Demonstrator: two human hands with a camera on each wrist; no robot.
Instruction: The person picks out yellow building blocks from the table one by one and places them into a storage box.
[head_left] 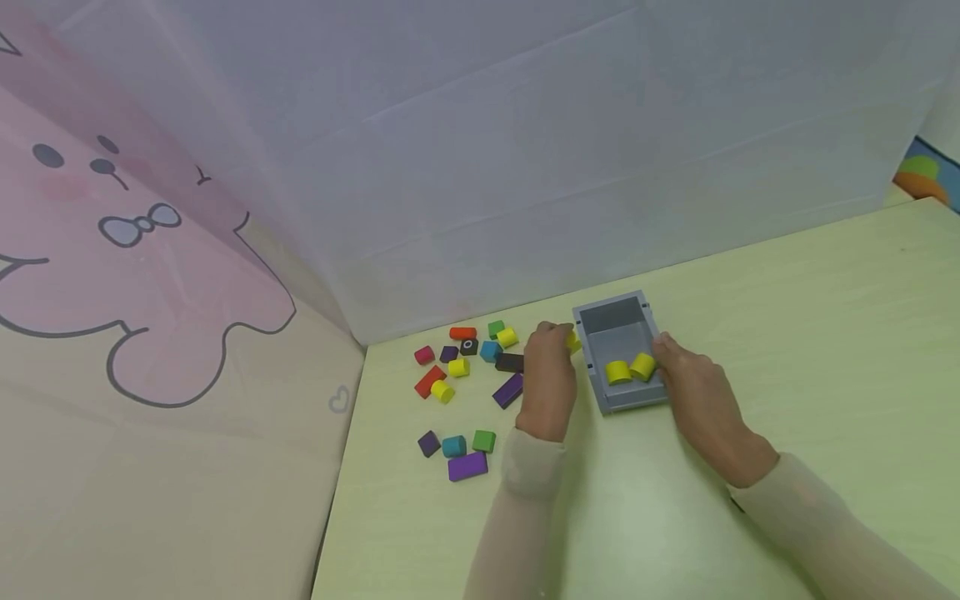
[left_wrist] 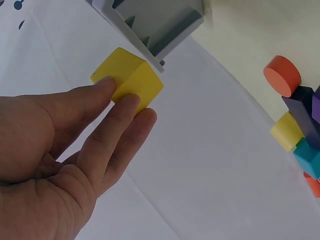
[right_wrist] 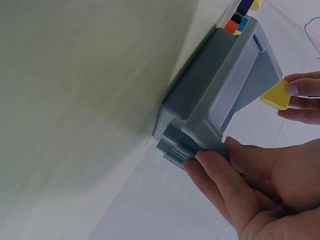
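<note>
My left hand (head_left: 547, 379) pinches a yellow block (left_wrist: 127, 77) between thumb and fingertips. It hangs just left of a grey plastic bin (head_left: 600, 367), above the table. In the left wrist view, flat faces and a sharp edge show on this block. The right hand (head_left: 701, 404) grips the bin's right wall near its front corner, with the thumb over the rim. From the right wrist view, that hand (right_wrist: 270, 185) holds one end of the bin, fingers outside. Two yellow blocks with rounded sides, one on the left (head_left: 618, 372) and one on the right (head_left: 642, 367), lie inside the bin.
Left of the left hand, several coloured blocks are scattered on the pale table, among them a purple bar (head_left: 468, 467), a green block (head_left: 483, 441), a red block (head_left: 431, 382) and a blue block (head_left: 491, 351). A white curtain (head_left: 525, 167) hangs along the table's back edge.
</note>
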